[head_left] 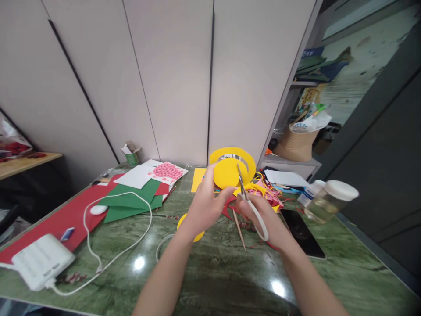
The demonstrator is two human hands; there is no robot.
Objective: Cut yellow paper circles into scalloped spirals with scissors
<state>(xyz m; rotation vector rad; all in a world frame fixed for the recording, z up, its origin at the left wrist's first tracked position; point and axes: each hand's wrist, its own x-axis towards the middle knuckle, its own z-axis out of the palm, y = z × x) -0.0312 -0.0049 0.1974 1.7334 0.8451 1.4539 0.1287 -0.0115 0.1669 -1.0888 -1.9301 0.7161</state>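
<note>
My left hand (pixel 207 204) grips a round yellow paper disc (pixel 228 174) by its left and lower edge, thumb below it. My right hand (pixel 259 215) is closed around white-handled scissors (pixel 261 223). The scissor blades point up and lie across the disc's right edge. Behind the disc stands a yellow ring of paper (pixel 250 159). Under my left wrist another yellow round piece (pixel 199 237) lies partly hidden. A wooden pencil-like stick (pixel 239 230) rests on the table between my forearms.
Paper scraps (pixel 269 192) heap beyond my right hand. A black phone (pixel 304 235), a lidded jar (pixel 332 204) and a white bottle (pixel 311 193) stand or lie right. Left are green paper (pixel 131 199), red paper (pixel 59 213), a white charger (pixel 42 261) and its cable. Cabinets (pixel 171 79) back the table.
</note>
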